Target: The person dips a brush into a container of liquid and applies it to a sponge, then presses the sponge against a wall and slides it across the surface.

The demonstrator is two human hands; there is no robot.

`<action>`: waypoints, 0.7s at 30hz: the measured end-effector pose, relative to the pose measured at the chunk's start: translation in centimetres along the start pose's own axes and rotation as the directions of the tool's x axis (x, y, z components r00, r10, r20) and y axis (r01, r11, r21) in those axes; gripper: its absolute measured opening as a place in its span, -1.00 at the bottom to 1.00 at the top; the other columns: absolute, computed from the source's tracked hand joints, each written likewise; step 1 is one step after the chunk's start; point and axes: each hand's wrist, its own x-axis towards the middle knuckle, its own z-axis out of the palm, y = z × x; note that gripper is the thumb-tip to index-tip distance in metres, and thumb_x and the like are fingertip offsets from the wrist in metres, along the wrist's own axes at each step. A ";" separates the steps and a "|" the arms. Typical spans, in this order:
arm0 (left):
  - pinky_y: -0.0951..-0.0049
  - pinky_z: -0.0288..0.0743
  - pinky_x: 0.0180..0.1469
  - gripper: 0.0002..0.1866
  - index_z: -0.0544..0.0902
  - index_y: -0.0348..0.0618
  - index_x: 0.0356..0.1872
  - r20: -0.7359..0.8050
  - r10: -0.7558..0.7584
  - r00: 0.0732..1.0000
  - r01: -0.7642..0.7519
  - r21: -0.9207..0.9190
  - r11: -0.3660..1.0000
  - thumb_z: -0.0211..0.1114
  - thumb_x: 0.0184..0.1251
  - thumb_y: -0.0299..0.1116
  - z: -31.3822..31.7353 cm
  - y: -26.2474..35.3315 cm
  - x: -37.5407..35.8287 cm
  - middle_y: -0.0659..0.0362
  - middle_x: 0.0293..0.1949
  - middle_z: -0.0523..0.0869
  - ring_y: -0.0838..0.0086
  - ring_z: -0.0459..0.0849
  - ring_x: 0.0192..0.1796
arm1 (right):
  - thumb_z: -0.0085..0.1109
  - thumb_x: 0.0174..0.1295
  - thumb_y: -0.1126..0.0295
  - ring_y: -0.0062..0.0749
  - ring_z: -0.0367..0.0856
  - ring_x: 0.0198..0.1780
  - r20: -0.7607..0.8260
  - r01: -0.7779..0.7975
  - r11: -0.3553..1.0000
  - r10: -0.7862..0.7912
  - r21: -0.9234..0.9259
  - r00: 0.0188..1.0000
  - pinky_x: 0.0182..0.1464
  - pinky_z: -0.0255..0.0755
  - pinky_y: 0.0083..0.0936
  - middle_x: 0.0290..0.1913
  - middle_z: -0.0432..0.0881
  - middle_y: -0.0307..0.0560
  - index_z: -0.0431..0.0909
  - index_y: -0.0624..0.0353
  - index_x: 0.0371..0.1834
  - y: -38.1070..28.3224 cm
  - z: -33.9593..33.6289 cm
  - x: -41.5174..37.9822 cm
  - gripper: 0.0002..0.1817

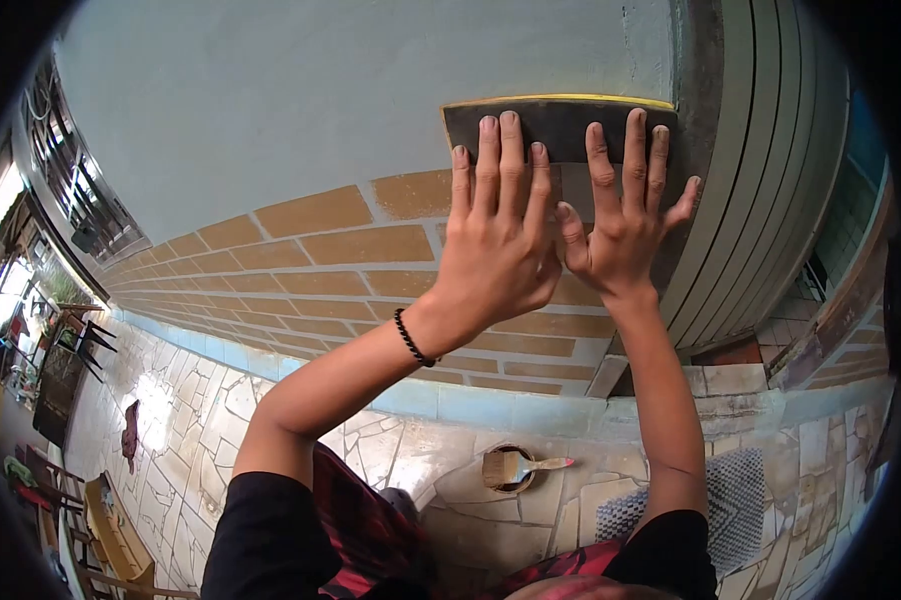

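A dark rectangular pad [558,126] with a yellow upper edge lies flat against the wall, beside the door frame. My left hand [498,225] is open, its fingers stretched upward over the left part of the pad. On the right part, my right hand [622,225] rests with its fingers spread. Neither hand is wrapped round anything. Below and to the left, rows of tan brick shapes [368,246] with pale lines between them cover the lower grey wall [270,100]. My hands hide part of the pad's lower edge and some brick shapes.
On the stone floor [370,450] below, a paintbrush [520,467] lies across a small round container [515,487]. A patterned mat [738,500] is at the lower right. Slatted boards [760,170] flank the wall on the right. Wooden furniture [115,535] stands at the lower left.
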 end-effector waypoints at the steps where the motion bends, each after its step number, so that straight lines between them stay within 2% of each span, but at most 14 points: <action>1: -0.47 -0.04 0.61 0.02 0.24 -0.54 0.56 0.018 -0.014 1.000 0.014 0.022 1.000 0.43 0.14 -0.13 0.0 0.6 0.1 -0.56 0.61 0.03 -0.50 -0.05 0.69 | -0.26 0.56 -0.33 -0.08 0.06 0.77 0.000 0.001 1.000 -0.001 -0.012 1.000 0.59 -0.65 0.43 0.76 0.20 -0.07 0.42 -0.38 0.65 0.0 0.0 0.0 -0.29; 3: -0.55 -0.17 0.60 0.06 0.17 -0.62 0.56 0.039 -0.028 0.999 0.027 0.026 0.999 0.41 0.18 -0.05 0.1 1.1 0.2 -0.63 0.60 -0.01 -0.57 -0.13 0.68 | -0.30 0.58 -0.33 -0.08 0.06 0.76 0.003 0.007 0.999 -0.007 -0.042 1.000 0.59 -0.65 0.42 0.75 0.21 -0.07 0.45 -0.42 0.62 0.1 0.0 0.0 -0.32; 7: -0.54 -0.24 0.61 0.03 0.11 -0.59 0.58 -0.033 -0.072 0.997 0.069 -0.079 0.995 0.35 0.24 -0.09 1.0 1.3 0.2 -0.60 0.62 -0.01 -0.53 -0.14 0.69 | -0.37 0.60 -0.35 -0.08 0.08 0.76 -0.012 0.042 0.994 -0.043 -0.104 0.999 0.59 -0.64 0.41 0.75 0.22 -0.05 0.48 -0.49 0.60 0.5 -0.1 0.2 -0.33; 10: -0.53 -0.25 0.61 -0.01 0.11 -0.58 0.59 -0.070 -0.096 0.993 0.094 -0.031 0.995 0.30 0.27 -0.14 1.9 1.4 0.3 -0.58 0.63 -0.02 -0.49 -0.15 0.71 | -0.39 0.60 -0.38 -0.08 0.08 0.76 -0.049 0.041 0.995 -0.046 -0.095 0.998 0.59 -0.63 0.41 0.74 0.22 -0.03 0.47 -0.49 0.60 0.2 0.5 0.1 -0.31; 12: -0.52 -0.27 0.62 -0.01 0.08 -0.57 0.62 -0.080 -0.105 0.991 0.098 -0.083 0.992 0.28 0.28 -0.16 2.0 1.4 0.1 -0.56 0.64 -0.03 -0.46 -0.15 0.72 | -0.40 0.59 -0.39 -0.07 0.07 0.76 -0.083 0.047 0.995 -0.054 -0.088 0.995 0.58 -0.62 0.41 0.74 0.22 -0.01 0.46 -0.49 0.60 0.3 1.0 0.1 -0.30; 16: -0.50 -0.28 0.63 0.03 0.06 -0.54 0.65 -0.064 -0.099 0.993 0.094 -0.087 0.992 0.30 0.27 -0.13 2.1 1.4 0.1 -0.55 0.65 -0.03 -0.44 -0.16 0.72 | -0.47 0.57 -0.44 -0.05 0.05 0.76 -0.017 0.082 0.987 -0.085 -0.135 0.996 0.58 -0.56 0.44 0.75 0.20 0.01 0.46 -0.48 0.61 0.7 0.3 0.0 -0.24; 21: -0.43 -0.27 0.66 0.04 0.12 -0.51 0.65 -0.046 -0.078 0.996 0.072 -0.115 0.991 0.33 0.26 -0.08 1.3 0.7 0.0 -0.52 0.66 -0.02 -0.39 -0.15 0.74 | -0.47 0.48 -0.56 -0.04 0.01 0.77 0.018 0.116 0.989 -0.115 -0.086 0.993 0.57 -0.49 0.48 0.76 0.17 0.02 0.45 -0.45 0.62 0.9 -0.6 0.6 -0.14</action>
